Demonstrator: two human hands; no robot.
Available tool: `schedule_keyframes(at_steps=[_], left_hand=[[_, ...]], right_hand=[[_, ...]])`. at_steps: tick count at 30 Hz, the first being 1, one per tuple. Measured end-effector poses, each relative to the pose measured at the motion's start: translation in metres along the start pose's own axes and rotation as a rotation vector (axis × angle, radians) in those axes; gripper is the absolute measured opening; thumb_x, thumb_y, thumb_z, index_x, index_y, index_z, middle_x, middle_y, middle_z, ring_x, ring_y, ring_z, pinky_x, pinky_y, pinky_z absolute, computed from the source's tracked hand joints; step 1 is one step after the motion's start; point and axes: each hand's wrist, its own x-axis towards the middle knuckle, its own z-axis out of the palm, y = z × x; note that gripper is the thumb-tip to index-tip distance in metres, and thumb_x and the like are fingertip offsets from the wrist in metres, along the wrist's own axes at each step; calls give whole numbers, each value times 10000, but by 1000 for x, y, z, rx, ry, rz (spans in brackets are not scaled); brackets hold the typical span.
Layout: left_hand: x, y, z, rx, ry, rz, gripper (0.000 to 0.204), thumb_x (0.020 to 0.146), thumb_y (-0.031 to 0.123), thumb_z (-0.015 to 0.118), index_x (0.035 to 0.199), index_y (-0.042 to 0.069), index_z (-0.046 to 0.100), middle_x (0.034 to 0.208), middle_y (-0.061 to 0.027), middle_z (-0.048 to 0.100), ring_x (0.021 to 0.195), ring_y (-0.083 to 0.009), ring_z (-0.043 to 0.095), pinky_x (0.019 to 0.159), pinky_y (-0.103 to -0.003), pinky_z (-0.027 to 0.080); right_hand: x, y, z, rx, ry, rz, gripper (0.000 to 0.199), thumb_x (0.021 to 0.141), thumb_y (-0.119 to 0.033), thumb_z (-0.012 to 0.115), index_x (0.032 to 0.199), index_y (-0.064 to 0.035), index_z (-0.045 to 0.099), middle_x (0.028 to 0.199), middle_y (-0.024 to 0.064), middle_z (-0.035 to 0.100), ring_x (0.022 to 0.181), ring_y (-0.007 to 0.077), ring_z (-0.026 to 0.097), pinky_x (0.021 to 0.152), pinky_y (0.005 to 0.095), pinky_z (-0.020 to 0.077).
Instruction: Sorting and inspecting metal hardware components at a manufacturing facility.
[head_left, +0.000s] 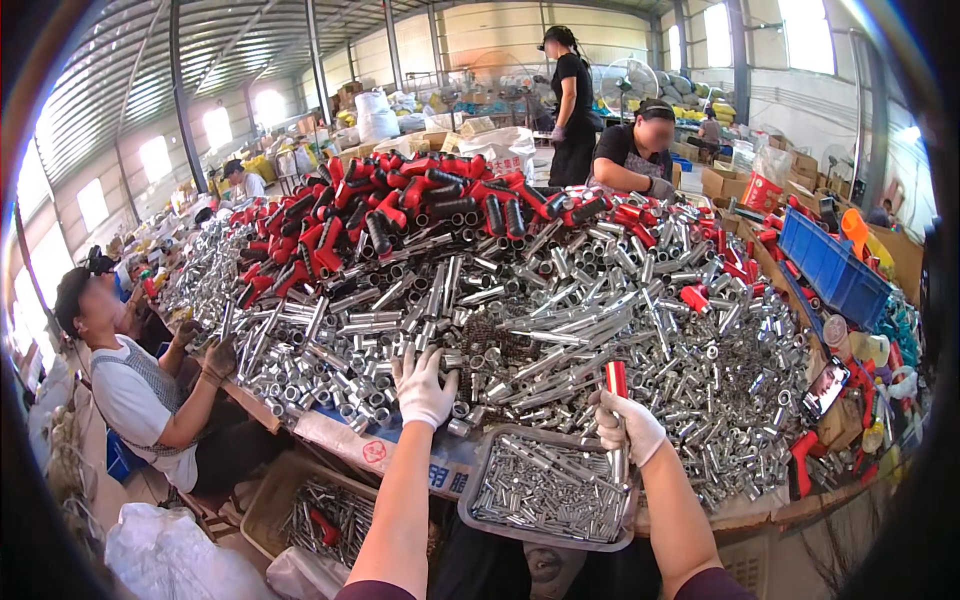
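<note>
My left hand (424, 390), in a white glove, has its fingers spread over the near edge of a big heap of silver metal tubes and sockets (340, 385). It touches the heap and grips nothing that shows. In a matching glove, my right hand (632, 428) is closed round a red-and-silver tube-shaped part (616, 378). The red piece sticks up above the fingers, and a shiny silver end shows below them. Under that hand stands a clear plastic tub (468, 505) filled with small metal pins and rods (540, 490).
Red-and-black handles (400, 205) are piled behind the metal parts. A blue crate (832, 258) and a phone (826, 388) are at right. A beige bin (262, 510) stands below left. One co-worker (150, 390) sits at left; two others (640, 155) are across the table.
</note>
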Motion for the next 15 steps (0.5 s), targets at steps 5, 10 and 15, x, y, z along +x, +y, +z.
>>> schedule_keyframes(at_steps=[5, 10, 15], left_hand=[[1, 1, -1, -5, 8, 0, 468, 838, 345, 669, 1251, 130, 624, 1346, -40, 585, 1387, -311, 384, 1202, -513, 158], [0, 1, -1, -8, 0, -7, 469, 841, 344, 665, 1254, 128, 620, 1352, -37, 582, 1385, -316, 387, 1204, -508, 153], [-1, 1, -1, 1, 0, -1, 470, 844, 344, 660, 1259, 127, 617, 1359, -39, 577, 1389, -319, 381, 1205, -508, 152]], right_hand=[[0, 0, 1, 6, 12, 0, 220, 1011, -275, 535, 1049, -63, 580, 623, -53, 387, 439, 46, 308, 419, 234, 245], [0, 1, 1, 6, 15, -2, 212, 1010, -269, 535, 1036, -63, 581, 616, -55, 390, 430, 46, 306, 413, 235, 242], [-1, 1, 2, 5, 24, -3, 204, 1008, -266, 541, 1025, -67, 582, 614, -54, 394, 428, 46, 309, 411, 234, 244]])
